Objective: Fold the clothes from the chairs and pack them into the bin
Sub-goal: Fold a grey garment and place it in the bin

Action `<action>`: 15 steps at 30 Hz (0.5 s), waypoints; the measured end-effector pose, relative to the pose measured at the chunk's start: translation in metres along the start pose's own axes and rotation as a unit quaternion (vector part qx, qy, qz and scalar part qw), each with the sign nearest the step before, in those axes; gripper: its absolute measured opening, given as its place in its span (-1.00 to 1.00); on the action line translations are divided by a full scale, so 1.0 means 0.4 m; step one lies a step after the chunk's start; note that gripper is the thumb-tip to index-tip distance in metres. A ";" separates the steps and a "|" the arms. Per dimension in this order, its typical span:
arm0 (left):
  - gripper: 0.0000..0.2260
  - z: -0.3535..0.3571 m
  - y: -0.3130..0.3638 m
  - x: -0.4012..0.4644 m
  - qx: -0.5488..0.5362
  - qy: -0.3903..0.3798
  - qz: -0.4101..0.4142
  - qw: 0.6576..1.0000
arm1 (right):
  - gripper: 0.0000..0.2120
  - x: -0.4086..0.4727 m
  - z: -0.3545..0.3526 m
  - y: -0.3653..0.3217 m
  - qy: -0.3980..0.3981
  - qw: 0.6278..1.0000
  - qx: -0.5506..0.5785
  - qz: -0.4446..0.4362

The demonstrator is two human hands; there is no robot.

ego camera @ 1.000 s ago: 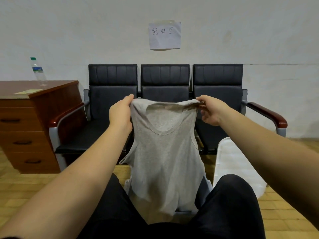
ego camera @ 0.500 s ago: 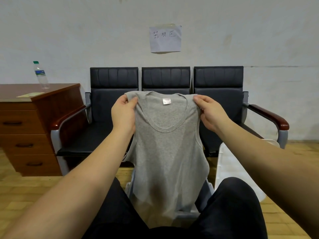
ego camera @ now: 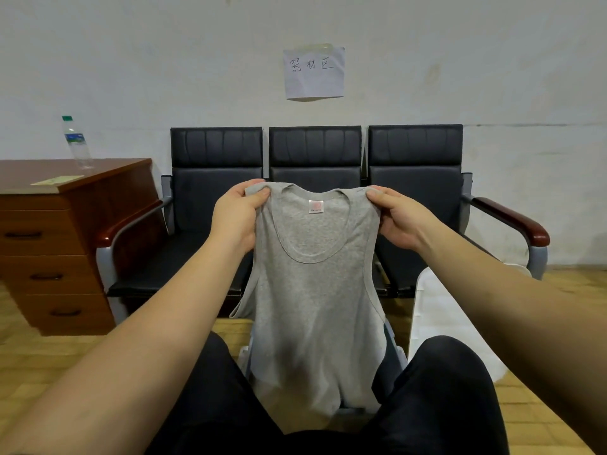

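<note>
A grey sleeveless top (ego camera: pixel 315 307) hangs in front of me with its neck label facing me. My left hand (ego camera: pixel 238 215) pinches its left shoulder strap and my right hand (ego camera: pixel 395 218) pinches the right strap, holding it spread and upright. Its hem drops between my knees, over a pale bin (ego camera: pixel 395 353) on the floor that the cloth mostly hides. Behind it stands a row of three black chairs (ego camera: pixel 315 152) with bare seats.
A white lid or board (ego camera: pixel 440 310) leans to the right of the bin. A wooden drawer cabinet (ego camera: pixel 56 244) stands at the left with a water bottle (ego camera: pixel 76 142) on top. A paper note (ego camera: pixel 313 72) hangs on the wall. The floor is wood.
The top has been turned and straightened so its label now faces me. Both hands shifted their grip to the shoulder straps and hold it flatter and a little lower.
</note>
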State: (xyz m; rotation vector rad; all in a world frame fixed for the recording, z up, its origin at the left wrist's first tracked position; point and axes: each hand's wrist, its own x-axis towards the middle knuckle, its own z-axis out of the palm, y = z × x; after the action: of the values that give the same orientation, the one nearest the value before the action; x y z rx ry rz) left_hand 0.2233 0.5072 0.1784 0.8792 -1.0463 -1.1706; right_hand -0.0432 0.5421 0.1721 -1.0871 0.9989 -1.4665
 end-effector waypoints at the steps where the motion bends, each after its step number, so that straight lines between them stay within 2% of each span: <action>1: -0.85 -0.003 0.002 0.000 -0.007 -0.012 -0.006 1.000 | -0.89 -0.002 0.000 -0.002 0.006 1.000 -0.014 -0.006; 10: -0.86 -0.006 0.053 -0.005 0.036 -0.094 0.049 0.994 | -0.95 -0.036 0.057 -0.049 0.002 0.979 -0.166 -0.114; 15: -0.84 0.030 0.071 -0.035 0.020 -0.136 0.075 0.988 | -0.88 -0.039 0.120 -0.058 -0.017 0.978 -0.140 -0.153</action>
State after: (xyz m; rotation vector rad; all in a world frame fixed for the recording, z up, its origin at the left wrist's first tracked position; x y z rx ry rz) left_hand 0.2190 0.5262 0.2063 0.6697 -1.3377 -1.1665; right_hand -0.0011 0.5584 0.2044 -1.5198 1.0711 -1.5724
